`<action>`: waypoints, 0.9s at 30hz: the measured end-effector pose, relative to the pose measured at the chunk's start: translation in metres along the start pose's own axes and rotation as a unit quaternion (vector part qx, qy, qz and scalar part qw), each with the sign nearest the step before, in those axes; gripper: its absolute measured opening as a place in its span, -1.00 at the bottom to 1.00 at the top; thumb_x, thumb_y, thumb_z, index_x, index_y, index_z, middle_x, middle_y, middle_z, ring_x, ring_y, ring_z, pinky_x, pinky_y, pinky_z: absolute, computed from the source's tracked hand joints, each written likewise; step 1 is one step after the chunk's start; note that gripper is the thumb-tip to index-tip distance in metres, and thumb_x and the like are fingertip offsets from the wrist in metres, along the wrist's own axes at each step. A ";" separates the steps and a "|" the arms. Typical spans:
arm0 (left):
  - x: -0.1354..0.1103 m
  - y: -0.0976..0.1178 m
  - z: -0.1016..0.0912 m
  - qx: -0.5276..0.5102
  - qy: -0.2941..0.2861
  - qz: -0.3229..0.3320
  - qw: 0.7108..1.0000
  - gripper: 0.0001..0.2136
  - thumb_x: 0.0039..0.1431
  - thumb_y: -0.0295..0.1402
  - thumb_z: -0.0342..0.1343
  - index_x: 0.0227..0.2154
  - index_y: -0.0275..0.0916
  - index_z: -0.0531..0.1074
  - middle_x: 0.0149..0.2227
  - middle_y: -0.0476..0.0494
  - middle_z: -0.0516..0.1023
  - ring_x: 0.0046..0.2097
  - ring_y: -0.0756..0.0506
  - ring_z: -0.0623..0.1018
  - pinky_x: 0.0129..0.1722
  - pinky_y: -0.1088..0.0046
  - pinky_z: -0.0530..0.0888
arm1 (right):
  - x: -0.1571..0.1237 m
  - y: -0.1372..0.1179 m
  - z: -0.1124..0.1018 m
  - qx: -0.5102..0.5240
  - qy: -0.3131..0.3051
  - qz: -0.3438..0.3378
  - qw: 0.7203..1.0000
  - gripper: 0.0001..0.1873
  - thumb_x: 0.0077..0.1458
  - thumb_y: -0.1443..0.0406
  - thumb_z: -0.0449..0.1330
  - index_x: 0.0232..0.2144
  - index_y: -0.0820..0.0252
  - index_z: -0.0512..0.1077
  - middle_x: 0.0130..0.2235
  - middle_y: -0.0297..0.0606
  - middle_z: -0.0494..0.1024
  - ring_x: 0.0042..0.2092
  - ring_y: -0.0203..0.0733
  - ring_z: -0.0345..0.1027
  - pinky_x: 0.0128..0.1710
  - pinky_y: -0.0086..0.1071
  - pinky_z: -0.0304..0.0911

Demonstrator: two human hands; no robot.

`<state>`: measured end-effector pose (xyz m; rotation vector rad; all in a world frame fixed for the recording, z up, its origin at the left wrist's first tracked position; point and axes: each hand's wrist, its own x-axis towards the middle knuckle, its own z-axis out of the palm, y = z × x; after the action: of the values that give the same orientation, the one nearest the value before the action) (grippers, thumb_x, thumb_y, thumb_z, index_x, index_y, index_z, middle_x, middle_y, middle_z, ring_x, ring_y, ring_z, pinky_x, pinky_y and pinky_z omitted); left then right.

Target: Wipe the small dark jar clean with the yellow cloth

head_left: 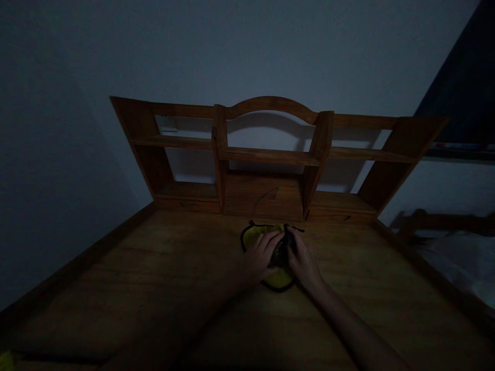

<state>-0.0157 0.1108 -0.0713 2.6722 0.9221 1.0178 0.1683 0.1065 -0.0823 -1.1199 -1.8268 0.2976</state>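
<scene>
A yellow cloth with black edging lies on the wooden desk, its far part under and around my hands. A dark, shiny, rounded object sits on the cloth between my palms; the dim light hides its kind. My left hand is curled against its left side, fingers pointing away from me. From the right, my right hand wraps its fingers and thumb round the other side. A fold of the black edging rises by the right fingertips, and I cannot tell whether they pinch it.
Behind the cloth stands a wooden shelf unit with several compartments, against a pale wall. The wooden desk has raised side edges. A yellow item shows at the lower left corner. Right of the desk is a wooden rail.
</scene>
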 end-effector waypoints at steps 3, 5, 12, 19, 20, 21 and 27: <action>0.000 -0.001 0.003 0.011 0.024 -0.007 1.000 -0.16 -0.11 -0.40 0.27 0.26 -0.22 0.01 0.21 -0.22 0.14 0.22 -0.20 0.18 0.20 0.20 0.23 | 0.001 -0.001 0.002 0.009 -0.007 0.027 1.000 -0.52 0.21 0.37 -0.05 0.18 0.16 0.14 0.09 -0.14 0.36 0.06 -0.17 0.32 0.06 -0.28 0.24; -0.001 -0.001 0.003 0.015 0.030 -0.010 0.999 -0.17 -0.14 -0.39 0.28 0.23 -0.23 0.06 0.20 -0.23 0.15 0.21 -0.21 0.19 0.19 0.21 0.24 | 0.001 -0.001 0.003 0.010 0.000 0.029 1.000 -0.53 0.21 0.37 -0.04 0.17 0.15 0.14 0.09 -0.17 0.36 0.08 -0.20 0.30 0.08 -0.31 0.21; -0.001 -0.003 0.003 0.022 0.034 -0.006 0.999 -0.13 -0.12 -0.28 0.33 0.23 -0.26 0.00 0.21 -0.25 0.14 0.21 -0.22 0.19 0.21 0.19 0.21 | 0.001 -0.002 0.003 -0.007 0.014 0.034 0.999 -0.56 0.23 0.33 -0.01 0.16 0.13 0.17 0.06 -0.21 0.39 0.05 -0.22 0.31 0.06 -0.34 0.21; 0.000 -0.010 0.011 0.026 0.092 0.002 0.995 -0.14 -0.14 -0.14 0.33 0.18 -0.29 0.03 0.13 -0.26 0.23 0.17 -0.19 0.24 0.18 0.24 0.24 | 0.004 -0.008 0.005 0.062 0.016 0.086 0.994 -0.57 0.20 0.29 0.04 0.13 0.18 0.23 0.04 -0.18 0.40 0.04 -0.17 0.30 0.08 -0.28 0.20; 0.000 -0.011 0.013 0.026 0.096 0.002 0.995 -0.15 -0.13 -0.12 0.32 0.18 -0.29 0.04 0.13 -0.26 0.23 0.17 -0.19 0.24 0.18 0.25 0.25 | 0.005 -0.008 0.006 0.069 0.020 0.093 0.993 -0.58 0.19 0.28 0.05 0.11 0.20 0.25 0.03 -0.17 0.40 0.04 -0.15 0.30 0.08 -0.26 0.20; -0.001 -0.011 0.014 0.026 0.103 0.001 0.994 -0.16 -0.12 -0.12 0.32 0.18 -0.30 0.04 0.13 -0.27 0.23 0.17 -0.18 0.24 0.18 0.25 0.25 | 0.005 -0.009 0.006 0.075 0.025 0.098 0.992 -0.58 0.19 0.27 0.06 0.09 0.21 0.26 0.03 -0.15 0.40 0.05 -0.13 0.30 0.08 -0.24 0.19; -0.001 -0.016 0.017 0.035 0.133 0.000 0.991 -0.16 -0.10 -0.07 0.29 0.18 -0.31 0.04 0.13 -0.27 0.22 0.17 -0.17 0.24 0.17 0.26 0.26 | 0.007 -0.005 0.008 0.111 -0.011 0.105 0.988 -0.56 0.20 0.22 0.05 0.11 0.18 0.23 0.02 -0.14 0.40 0.03 -0.11 0.31 0.07 -0.21 0.21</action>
<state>-0.0136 0.1243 -0.0897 2.6344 1.0195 1.3923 0.1576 0.1108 -0.0796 -1.1553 -1.6496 0.6250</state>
